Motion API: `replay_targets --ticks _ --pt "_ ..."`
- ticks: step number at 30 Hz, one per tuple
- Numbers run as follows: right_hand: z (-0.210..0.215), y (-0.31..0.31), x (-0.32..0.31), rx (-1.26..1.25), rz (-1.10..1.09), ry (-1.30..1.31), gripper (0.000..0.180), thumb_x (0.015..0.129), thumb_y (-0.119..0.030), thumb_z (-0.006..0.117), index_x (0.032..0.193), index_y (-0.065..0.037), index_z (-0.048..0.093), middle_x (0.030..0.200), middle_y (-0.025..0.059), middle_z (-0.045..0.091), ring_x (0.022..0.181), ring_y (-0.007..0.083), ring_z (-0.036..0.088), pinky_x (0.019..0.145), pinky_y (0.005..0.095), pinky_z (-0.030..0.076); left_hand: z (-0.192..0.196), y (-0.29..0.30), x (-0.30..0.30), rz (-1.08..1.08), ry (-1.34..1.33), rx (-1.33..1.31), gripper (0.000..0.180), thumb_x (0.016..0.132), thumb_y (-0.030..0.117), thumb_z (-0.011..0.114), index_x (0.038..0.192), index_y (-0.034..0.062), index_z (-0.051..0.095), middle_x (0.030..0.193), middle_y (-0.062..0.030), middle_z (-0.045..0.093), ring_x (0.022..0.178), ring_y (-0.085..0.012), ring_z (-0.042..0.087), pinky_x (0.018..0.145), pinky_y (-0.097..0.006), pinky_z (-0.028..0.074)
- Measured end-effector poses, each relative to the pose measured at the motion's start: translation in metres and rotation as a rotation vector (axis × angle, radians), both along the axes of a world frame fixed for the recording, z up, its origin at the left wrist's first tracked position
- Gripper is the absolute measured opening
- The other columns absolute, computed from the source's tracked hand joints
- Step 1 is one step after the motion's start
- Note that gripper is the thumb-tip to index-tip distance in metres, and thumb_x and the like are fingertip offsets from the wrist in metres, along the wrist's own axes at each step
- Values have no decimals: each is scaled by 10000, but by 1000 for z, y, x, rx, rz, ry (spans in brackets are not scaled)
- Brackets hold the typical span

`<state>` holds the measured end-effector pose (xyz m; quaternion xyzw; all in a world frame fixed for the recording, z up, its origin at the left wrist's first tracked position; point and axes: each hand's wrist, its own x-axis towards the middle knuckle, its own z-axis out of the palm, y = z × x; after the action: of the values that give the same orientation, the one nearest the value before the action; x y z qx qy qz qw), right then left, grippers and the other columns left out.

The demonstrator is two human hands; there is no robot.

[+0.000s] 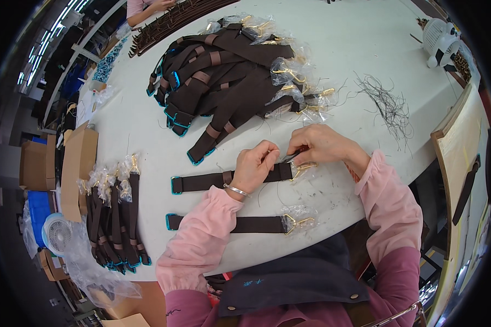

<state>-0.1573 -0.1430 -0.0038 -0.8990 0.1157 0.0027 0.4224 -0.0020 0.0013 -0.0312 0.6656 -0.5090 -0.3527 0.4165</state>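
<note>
A dark brown strap (196, 182) lies across the table in front of me, with a blue buckle at its left end and a gold hook in clear plastic at its right. Over its middle, my left hand (253, 168) pinches what looks like a thin thread, fingers closed. My right hand (324, 144) is closed at the hook end around a small dark tool (296, 155), mostly hidden by the fingers; its kind is unclear. Nearer to me, a second strap (256, 224) lies parallel, its gold hook (298, 222) also wrapped in plastic.
Beyond my hands is a big heap of similar straps (229, 68); a smaller bundle (114, 229) lies at left. Loose dark threads (386, 106) are scattered at right, below a white fan (439, 41). Cardboard boxes (79, 169) stand left. Another person's hand (157, 6) shows far left.
</note>
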Motion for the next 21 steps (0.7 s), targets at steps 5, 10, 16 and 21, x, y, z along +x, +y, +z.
replay_targets --ticks 5,10,16,21 --pt "0 2 0 4 3 -18 161 672 -165 718 777 -73 639 738 27 610 683 205 585 605 336 433 -1 0 -1 3 -9 -31 98 874 92 553 860 -3 571 573 0 522 521 -57 487 482 -211 383" --pt "-1 3 0 -17 13 -31 145 671 -159 708 769 -79 638 736 26 610 686 211 583 603 340 432 -1 1 -2 14 -20 -45 97 870 91 557 862 -4 574 568 -2 521 519 -59 489 480 -214 385" --pt "1 3 0 -25 18 6 141 674 -164 692 771 -77 638 740 35 608 705 217 588 620 345 438 -1 1 -2 14 -31 -67 103 870 96 558 861 -4 580 569 -6 526 520 -61 493 483 -211 385" --pt "11 7 -6 -89 -18 19 239 658 -180 685 841 -43 618 786 74 618 743 247 594 648 353 446 -4 3 -1 11 -95 -97 83 849 82 575 857 0 583 622 -34 550 546 -84 521 495 -224 403"
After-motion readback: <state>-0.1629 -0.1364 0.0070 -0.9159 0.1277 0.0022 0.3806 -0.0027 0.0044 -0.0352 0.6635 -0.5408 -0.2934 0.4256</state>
